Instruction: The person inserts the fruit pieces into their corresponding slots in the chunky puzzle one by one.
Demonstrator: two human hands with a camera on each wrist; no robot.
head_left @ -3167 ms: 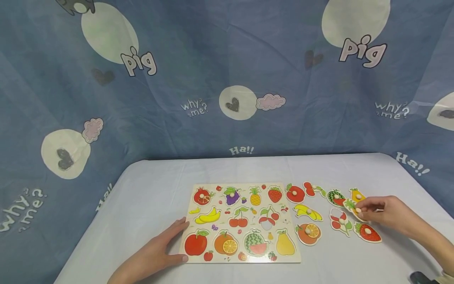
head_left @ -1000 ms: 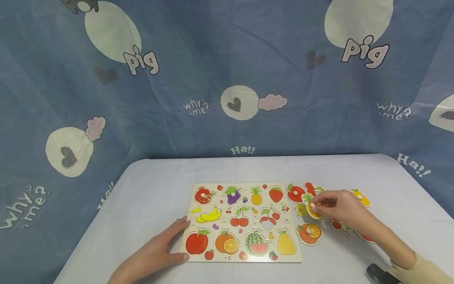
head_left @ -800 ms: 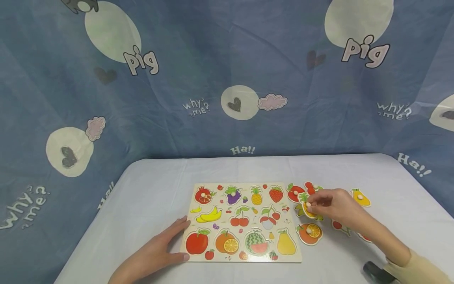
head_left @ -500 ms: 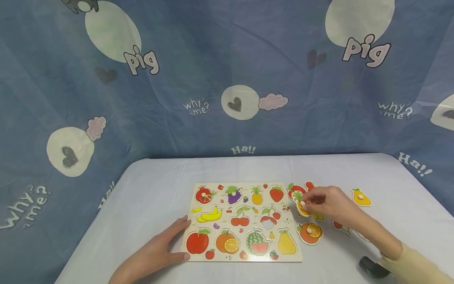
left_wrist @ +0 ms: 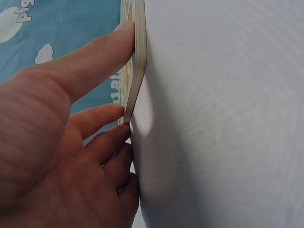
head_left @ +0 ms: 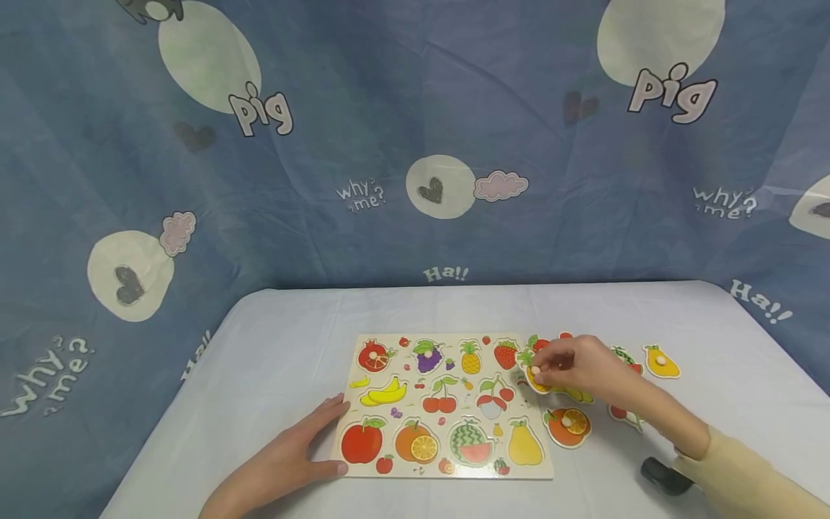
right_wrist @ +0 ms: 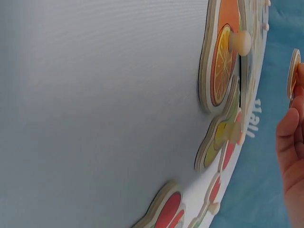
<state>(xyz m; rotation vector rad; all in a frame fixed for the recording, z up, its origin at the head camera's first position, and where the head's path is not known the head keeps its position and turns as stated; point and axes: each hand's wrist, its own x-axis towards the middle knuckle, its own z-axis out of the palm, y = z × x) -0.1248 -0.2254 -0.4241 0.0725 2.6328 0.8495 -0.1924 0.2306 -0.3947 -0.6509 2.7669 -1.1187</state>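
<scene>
A wooden fruit puzzle board point(head_left: 415, 406) lies on the white table. My left hand point(head_left: 285, 458) touches its left edge with thumb and fingers extended; in the left wrist view the thumb point(left_wrist: 102, 54) lies against the board's edge. Over the board's upper right side, my right hand point(head_left: 580, 369) pinches a pineapple piece point(head_left: 525, 359) by its knob. The right wrist view shows this piece point(right_wrist: 293, 76) raised off the table, edge-on. Knobbed pomegranate point(head_left: 374, 357) and grape point(head_left: 428, 357) pieces sit in the board's top row; the other recesses show printed fruit.
Right of the board lie loose knobbed pieces: an orange point(head_left: 567, 427), bananas point(head_left: 573, 394), a pear point(head_left: 661, 362), a watermelon point(head_left: 625, 357) and a red-and-green one point(head_left: 625, 417). My hand partly covers a red piece point(head_left: 540, 342). A patterned blue cloth point(head_left: 311, 216) hangs behind.
My right hand has carried the pineapple piece leftward from the loose pieces' right side to the board's right edge. My left hand stays at the board's left edge.
</scene>
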